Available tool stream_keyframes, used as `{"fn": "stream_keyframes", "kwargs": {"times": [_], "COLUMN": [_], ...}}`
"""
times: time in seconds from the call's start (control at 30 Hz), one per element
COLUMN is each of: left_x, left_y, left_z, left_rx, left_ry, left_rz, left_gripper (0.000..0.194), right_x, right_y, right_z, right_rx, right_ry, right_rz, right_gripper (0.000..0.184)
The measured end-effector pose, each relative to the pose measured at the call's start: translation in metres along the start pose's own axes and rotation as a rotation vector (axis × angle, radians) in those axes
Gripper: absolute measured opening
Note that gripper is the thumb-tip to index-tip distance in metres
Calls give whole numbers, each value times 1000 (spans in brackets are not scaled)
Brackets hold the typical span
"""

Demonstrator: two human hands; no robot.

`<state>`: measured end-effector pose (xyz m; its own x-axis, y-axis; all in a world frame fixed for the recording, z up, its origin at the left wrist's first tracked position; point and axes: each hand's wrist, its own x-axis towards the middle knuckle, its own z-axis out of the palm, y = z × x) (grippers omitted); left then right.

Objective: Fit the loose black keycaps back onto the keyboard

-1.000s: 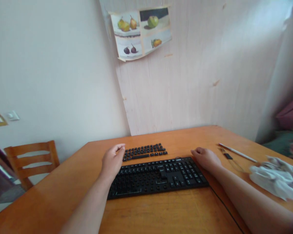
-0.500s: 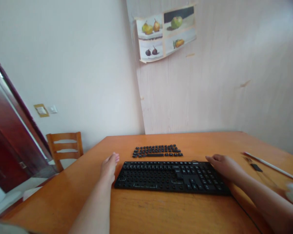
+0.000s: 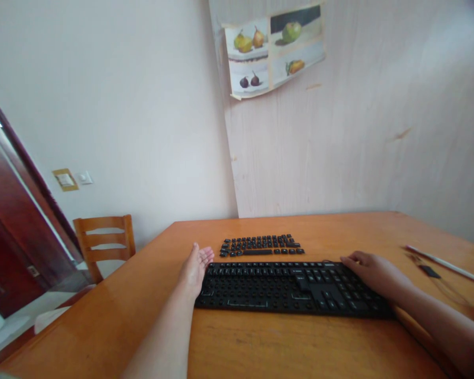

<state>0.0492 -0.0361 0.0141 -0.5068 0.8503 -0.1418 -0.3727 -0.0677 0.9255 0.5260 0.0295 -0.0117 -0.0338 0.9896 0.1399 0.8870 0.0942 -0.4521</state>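
Observation:
A black keyboard (image 3: 256,292) lies flat on the wooden table, with many keycaps off its letter area. My left hand (image 3: 193,271) is at its left end, palm turned inward and fingers stretched out; it appears to touch the edge. Across the right end lies my right hand (image 3: 375,273), thumb and fingers bent around the far right corner, the fingertips partly hidden. Just beyond the keyboard, loose black keycaps (image 3: 260,243) are laid out in rows, with the long space bar (image 3: 257,252) in the nearest row.
On the right of the wooden table (image 3: 284,342) lie a thin white stick-like object (image 3: 450,266) and a small black piece (image 3: 430,271) with thin cords. A wooden chair (image 3: 105,239) stands at the left. Fruit pictures (image 3: 276,52) hang on the wall behind.
My left hand has moved right to the keyboard's left end, and its fingers have straightened. My right hand stays at the right end. The whole view has shifted slightly.

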Motion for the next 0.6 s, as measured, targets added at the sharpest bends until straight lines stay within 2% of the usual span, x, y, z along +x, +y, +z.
{"fn": "stream_keyframes", "kwargs": {"times": [0.37, 0.6], "left_x": [-13, -9], "left_y": [-2, -2], "left_z": [16, 12], "left_rx": [-34, -76], "left_ry": [18, -11], "left_rz": [3, -12], "left_gripper": [45, 48], "right_x": [4, 7], "right_y": [11, 19], "right_z": [-2, -2], "right_rx": [28, 45], "right_ry": [25, 2], "right_rz": [0, -11], "right_gripper": [45, 47]}}
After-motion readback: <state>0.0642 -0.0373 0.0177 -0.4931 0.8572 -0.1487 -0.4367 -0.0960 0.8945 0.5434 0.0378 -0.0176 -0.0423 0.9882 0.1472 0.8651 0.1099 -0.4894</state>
